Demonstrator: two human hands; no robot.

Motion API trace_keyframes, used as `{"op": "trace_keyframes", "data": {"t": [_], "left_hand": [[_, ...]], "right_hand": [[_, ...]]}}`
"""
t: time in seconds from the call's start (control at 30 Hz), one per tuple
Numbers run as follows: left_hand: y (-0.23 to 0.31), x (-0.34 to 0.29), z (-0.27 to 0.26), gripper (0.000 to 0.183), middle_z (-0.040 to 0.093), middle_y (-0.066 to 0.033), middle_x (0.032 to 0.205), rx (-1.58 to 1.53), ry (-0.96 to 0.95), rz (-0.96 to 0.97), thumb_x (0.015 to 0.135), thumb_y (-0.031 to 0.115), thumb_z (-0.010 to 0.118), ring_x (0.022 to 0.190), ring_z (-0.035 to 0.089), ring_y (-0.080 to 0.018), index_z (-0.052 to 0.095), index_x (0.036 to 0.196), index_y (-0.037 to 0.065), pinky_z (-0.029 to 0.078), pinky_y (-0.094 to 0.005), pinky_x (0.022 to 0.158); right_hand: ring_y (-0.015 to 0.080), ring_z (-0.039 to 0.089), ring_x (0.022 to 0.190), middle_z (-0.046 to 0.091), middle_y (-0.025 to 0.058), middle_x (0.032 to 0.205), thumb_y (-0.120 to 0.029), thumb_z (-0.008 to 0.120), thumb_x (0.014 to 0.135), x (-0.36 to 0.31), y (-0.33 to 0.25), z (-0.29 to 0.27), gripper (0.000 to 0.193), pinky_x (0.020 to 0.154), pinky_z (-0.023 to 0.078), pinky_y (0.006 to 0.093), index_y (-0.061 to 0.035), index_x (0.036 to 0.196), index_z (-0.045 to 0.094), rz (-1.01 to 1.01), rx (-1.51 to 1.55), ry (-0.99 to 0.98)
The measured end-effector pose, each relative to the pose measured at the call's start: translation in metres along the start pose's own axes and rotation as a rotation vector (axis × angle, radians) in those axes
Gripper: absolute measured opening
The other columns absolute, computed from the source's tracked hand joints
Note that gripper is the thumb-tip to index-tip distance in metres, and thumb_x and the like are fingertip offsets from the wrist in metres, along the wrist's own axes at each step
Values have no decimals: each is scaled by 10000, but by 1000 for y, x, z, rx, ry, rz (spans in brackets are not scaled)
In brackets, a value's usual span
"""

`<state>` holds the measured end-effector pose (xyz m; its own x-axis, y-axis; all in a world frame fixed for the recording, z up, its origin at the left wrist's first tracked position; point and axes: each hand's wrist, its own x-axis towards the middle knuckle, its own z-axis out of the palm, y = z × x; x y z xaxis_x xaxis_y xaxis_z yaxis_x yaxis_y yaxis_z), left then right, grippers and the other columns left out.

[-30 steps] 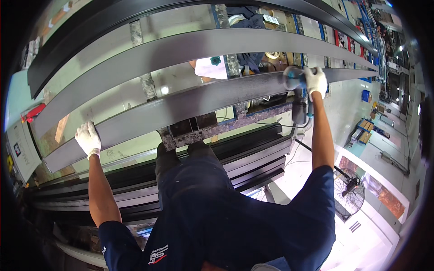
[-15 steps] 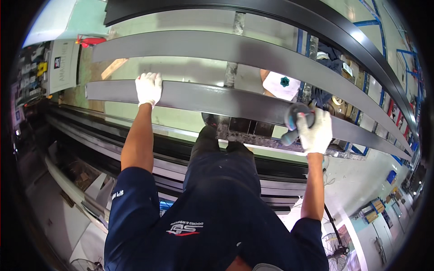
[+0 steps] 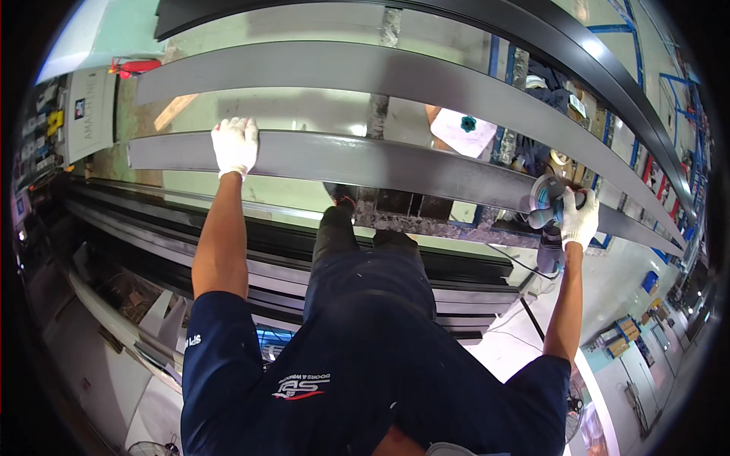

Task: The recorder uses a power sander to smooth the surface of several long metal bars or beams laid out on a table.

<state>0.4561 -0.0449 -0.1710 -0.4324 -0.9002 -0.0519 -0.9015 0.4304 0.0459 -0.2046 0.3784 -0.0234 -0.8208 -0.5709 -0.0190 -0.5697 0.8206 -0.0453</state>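
Across in front of me lies a long grey flat bar [image 3: 327, 156], its near end at the left. My left hand [image 3: 236, 146], in a white glove, is closed over this bar close to its left end, fingers over the far edge. Farther along, my gloved right hand [image 3: 580, 219] grips a teal and black power sander [image 3: 546, 199] with a round head. The sander's head rests against the bar's right part; the exact contact face is hidden. A cord runs from the tool's lower side toward my legs.
Beyond lies a second grey bar [image 3: 304, 72], then a black profile [image 3: 319, 9]. Dark supports [image 3: 378, 114] cross beneath them. A white sheet with a green knob [image 3: 468, 124] sits between bars. Stacked dark profiles [image 3: 266, 235] stand by my legs; a red extinguisher-like object [image 3: 135, 67] is far left.
My right hand and the sander have moved to the right along the bar. My left hand keeps its hold near the left end. The whole view has shifted slightly.
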Motion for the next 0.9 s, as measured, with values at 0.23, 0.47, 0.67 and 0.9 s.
{"op": "trace_keyframes", "data": {"t": [0.23,0.47,0.67,0.9], "left_hand": [[-7,0,2,423,815,-133,1183,-3,13,2,1152,350,530,1193,703,-369,829,1114,53,451,-558,1190],[-8,-2,5,406,813,-129,1132,-21,59,37,1148,357,555,1145,704,-364,828,1067,67,456,-561,1177],[3,1,-7,459,835,-129,1194,-104,43,8,1158,412,544,1185,712,-358,854,1115,77,440,-578,1196],[-31,-1,-8,483,824,-125,1092,-640,35,-29,1143,508,609,1070,744,-350,839,1109,84,461,-509,1168]], "right_hand": [[467,754,1087,759,229,1158,-612,808,999,2,18,6,560,970,589,545,-74,1151,771,81,-36,20],[430,729,1114,708,189,1167,-596,775,1007,-58,-152,1,533,995,584,531,-86,1152,724,-61,2,-13],[426,696,1186,693,219,1202,-561,761,1009,-125,-317,-4,559,1034,578,541,-30,1173,696,-258,70,-115],[418,686,1200,720,207,1253,-483,816,982,-203,-507,9,458,1023,577,542,-71,1180,774,-462,270,-166]]}}
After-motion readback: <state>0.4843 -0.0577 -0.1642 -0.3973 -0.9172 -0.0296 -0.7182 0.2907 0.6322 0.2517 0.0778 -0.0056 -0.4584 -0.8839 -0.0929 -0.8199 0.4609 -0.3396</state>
